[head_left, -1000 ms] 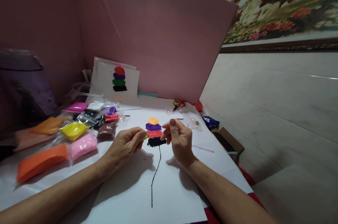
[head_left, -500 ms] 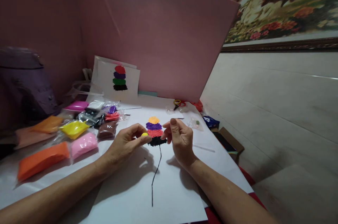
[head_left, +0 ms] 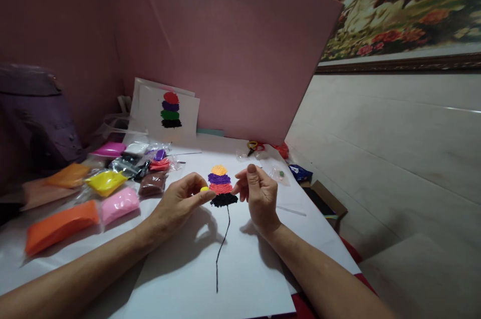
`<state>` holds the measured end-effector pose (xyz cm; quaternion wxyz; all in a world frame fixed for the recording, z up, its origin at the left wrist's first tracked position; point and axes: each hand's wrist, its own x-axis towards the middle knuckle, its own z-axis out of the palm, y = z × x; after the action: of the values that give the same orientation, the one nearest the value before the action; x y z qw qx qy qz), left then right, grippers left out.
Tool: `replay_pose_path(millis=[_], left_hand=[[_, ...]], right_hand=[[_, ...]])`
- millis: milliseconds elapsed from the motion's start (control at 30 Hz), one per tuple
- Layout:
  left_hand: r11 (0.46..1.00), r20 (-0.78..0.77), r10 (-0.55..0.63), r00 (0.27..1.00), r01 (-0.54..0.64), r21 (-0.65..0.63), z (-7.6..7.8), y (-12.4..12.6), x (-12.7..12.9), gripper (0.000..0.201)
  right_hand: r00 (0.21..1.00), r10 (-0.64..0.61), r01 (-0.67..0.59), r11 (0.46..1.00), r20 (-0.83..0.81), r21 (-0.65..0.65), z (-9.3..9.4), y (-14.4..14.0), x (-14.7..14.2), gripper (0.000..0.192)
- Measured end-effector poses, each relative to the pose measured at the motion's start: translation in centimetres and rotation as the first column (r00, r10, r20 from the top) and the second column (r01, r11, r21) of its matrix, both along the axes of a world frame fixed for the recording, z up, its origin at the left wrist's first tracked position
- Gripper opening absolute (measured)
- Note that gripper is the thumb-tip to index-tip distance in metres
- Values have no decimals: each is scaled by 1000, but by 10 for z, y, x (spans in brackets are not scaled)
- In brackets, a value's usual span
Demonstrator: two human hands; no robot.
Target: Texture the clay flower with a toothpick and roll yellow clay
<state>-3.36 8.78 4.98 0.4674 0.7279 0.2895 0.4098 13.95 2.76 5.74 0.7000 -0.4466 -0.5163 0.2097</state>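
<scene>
Between the thumb and index finger of my left hand (head_left: pixel 186 196) is a small yellow piece of clay (head_left: pixel 204 189). My right hand (head_left: pixel 259 194) hovers right of the clay figure, its fingers curled in and the thumb against them; whatever they hold, if anything, is hidden or too small to name. Under and between both hands lies a white sheet of paper (head_left: pixel 203 274). On it is a textured clay figure (head_left: pixel 220 179) in stacked bands of orange-yellow, purple, coral red and black. A thin black clay strand (head_left: pixel 222 246) runs down from the black band.
Bags of coloured clay (head_left: pixel 107 181) crowd the left side. A sheet with a similar banded figure (head_left: pixel 188 118) leans at the back. Scissors (head_left: pixel 252 146) lie at the far edge, a small clear bag (head_left: pixel 280 175) on the right. An open cardboard box (head_left: pixel 330 199) stands beyond the table.
My right hand has shifted slightly right, away from the black band. My left hand stays almost in place, and less of the yellow clay shows.
</scene>
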Motion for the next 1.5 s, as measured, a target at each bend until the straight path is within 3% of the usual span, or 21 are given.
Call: replay_pose_path(millis=[133,300,433,600,767,900,1133,1367,1500], left_hand=[[999,-87,5,996,0,49,-2,-2,-1,46],[1000,-79,-19,997,20,19,-6,-1,1,29],[1000,-49,10,999,-10,-1,-8,2,2,27],[996,-97,71,993,-75,-41,-8,2,2,38],[994,-162,69,984,-81,-73,-4,0,2,56],[993,-161,42,986,-60,-106,0,-2,2,62],[990,-132,28,991,-46,-132,0,-1,2,66],[990,-116,26,993,-42,-138,1,-3,3,65],[990,-130,24,991,-41,-132,5,-5,3,62]], right_hand=[[998,-48,49,999,-50,23,4,3,2,51],[983,-78,82,996,-164,20,6,6,4,42],[964,-100,105,994,-246,5,6,9,6,36],[903,-291,299,954,-317,-24,13,19,22,28],[872,-381,277,902,-309,-331,29,26,54,25],[925,-319,167,826,-204,-538,34,24,68,29],[971,-237,170,746,-19,-644,27,19,61,30],[941,-277,135,834,-195,-534,18,29,68,25],[955,-150,0,864,-258,-504,18,25,64,18]])
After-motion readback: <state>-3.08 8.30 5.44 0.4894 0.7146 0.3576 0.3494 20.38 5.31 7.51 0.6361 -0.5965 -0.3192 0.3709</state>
